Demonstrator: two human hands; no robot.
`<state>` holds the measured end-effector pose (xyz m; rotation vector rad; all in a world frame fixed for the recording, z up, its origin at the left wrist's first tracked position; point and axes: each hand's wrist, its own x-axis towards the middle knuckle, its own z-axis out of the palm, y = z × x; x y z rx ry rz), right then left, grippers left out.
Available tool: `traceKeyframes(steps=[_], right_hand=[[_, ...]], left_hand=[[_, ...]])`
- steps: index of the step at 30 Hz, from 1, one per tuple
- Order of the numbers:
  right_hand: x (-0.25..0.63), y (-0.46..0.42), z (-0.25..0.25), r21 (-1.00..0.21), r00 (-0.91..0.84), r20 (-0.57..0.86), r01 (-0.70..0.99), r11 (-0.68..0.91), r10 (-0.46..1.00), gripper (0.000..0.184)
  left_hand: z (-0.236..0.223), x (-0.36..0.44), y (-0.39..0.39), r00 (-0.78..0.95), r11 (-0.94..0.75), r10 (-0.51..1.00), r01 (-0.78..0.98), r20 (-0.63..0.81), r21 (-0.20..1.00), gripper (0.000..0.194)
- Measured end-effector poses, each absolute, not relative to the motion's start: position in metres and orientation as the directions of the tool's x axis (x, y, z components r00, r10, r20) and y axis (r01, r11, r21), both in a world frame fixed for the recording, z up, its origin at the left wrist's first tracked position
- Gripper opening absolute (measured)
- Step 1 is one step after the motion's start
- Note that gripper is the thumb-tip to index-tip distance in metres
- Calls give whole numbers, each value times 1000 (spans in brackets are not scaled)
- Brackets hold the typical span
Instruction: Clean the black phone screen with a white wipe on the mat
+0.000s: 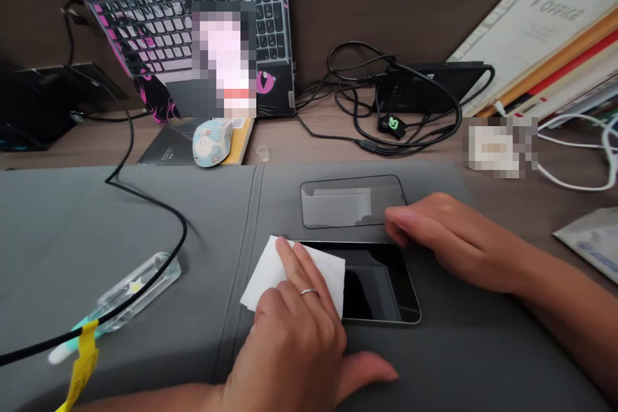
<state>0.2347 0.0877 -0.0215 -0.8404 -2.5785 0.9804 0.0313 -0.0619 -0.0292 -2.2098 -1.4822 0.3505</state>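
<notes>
A black smartphone (pixel 381 283) lies flat on the grey desk mat, screen up. My left hand (pixel 294 328) presses a folded white wipe (pixel 270 270) against its left part with two outstretched fingers. The other fingers are curled, and the thumb sticks out to the right. Beyond the phone lies a clear, dark-edged screen protector (pixel 335 206). My right hand (pixel 449 238) is closed, knuckles bent, between the protector's near right corner and the phone's far edge. Its fingertips are mostly hidden, so I cannot tell whether they hold anything.
A laptop (pixel 273 32) stands at the back, with a patterned mouse (pixel 212 141) before it. Black cables (pixel 357 135) coil at the back right near leaning books (pixel 541 71). A clear bottle (pixel 140 290) lies left under a black cable (pixel 178 251). A small clear cap (pixel 263 153) sits behind the mat.
</notes>
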Motion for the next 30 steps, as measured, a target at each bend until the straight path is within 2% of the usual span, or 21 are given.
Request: traceKeyframes(steps=[11, 18, 21, 24, 30], right_hand=[[234, 87, -22, -646, -795, 9, 458, 610, 606, 59], [232, 86, -20, -641, -794, 14, 459, 614, 608, 61], [232, 85, -19, -640, -797, 12, 458, 617, 604, 61], [232, 85, -18, -632, -794, -4, 473, 614, 608, 60], [232, 86, -18, -634, -800, 0, 464, 618, 600, 59]], left_hand=[[-23, 32, -56, 472, -411, 882, 787, 20, -460, 126], [-22, 26, -52, 549, -509, 835, 792, 29, -336, 126], [-26, 21, -48, 618, -576, 779, 771, 102, -271, 119], [-30, 19, -46, 639, -606, 761, 762, 112, -230, 112], [-30, 21, -57, 665, -626, 743, 733, 84, -265, 105]])
